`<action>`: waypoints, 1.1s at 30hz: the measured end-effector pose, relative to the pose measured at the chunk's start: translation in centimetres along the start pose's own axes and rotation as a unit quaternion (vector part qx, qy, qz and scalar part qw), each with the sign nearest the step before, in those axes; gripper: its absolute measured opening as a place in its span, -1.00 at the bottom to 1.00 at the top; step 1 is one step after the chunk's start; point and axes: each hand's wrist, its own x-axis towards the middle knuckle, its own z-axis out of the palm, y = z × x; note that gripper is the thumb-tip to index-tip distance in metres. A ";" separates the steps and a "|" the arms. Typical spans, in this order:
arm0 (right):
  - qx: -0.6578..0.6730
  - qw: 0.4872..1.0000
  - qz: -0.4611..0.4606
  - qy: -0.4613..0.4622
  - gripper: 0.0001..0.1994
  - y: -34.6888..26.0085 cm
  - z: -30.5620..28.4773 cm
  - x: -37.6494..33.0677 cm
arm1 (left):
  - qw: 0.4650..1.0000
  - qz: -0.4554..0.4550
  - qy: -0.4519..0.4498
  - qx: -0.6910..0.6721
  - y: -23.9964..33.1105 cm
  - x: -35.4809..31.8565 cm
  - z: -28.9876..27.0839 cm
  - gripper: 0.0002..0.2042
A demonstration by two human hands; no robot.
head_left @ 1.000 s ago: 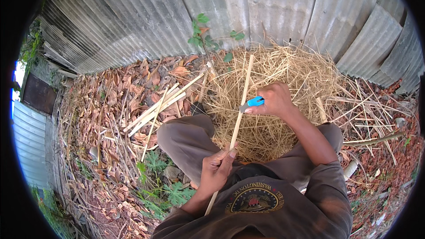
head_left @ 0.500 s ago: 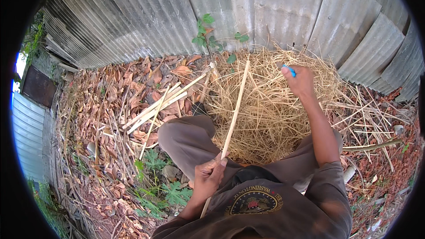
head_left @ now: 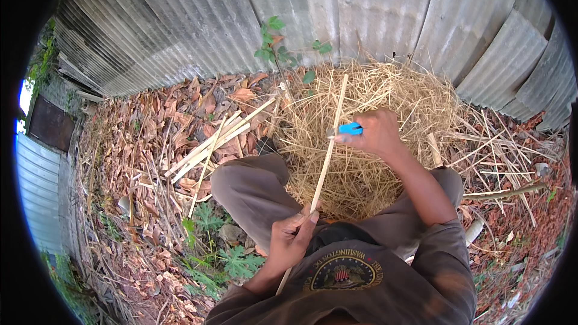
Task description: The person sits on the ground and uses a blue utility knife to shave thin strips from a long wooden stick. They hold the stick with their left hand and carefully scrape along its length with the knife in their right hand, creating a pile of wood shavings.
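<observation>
Holding a pale strip (head_left: pixel 325 159) slantwise above a straw-like heap (head_left: pixel 373 183), with the left hand (head_left: pixel 292 238) in a closed grip around its lower part; clasping a blue-handled knife (head_left: pixel 350 129) firmly in the right hand (head_left: pixel 378 133), at the upper part. Could slip toward the left fingers if pulled too hard; could snap the strip, thin and unsupported at its far end.

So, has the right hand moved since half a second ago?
Yes. Judged against the metal fence, the right hand has moved left and farther from it, bringing the blue cutter over to the stick.
</observation>
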 end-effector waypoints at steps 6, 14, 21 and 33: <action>0.048 0.953 0.291 0.064 -0.24 7.7 -3.0 2.0 | 0.999 -0.028 0.012 -0.012 -0.8 -1.6 -0.7 -0.76; 0.094 0.994 -0.037 -0.042 -0.34 -3.1 -2.0 -1.6 | 0.999 0.021 0.047 -0.013 0.1 0.4 -1.3 -0.80; 0.052 0.996 -0.071 -0.019 -0.29 -3.1 -0.8 -1.2 | 0.995 0.034 0.055 0.074 -0.3 0.4 -0.4 -0.80; -0.032 0.997 -0.067 0.022 -0.25 0.1 1.2 0.1 | 0.995 -0.003 0.049 0.084 -0.4 1.7 -0.5 -0.77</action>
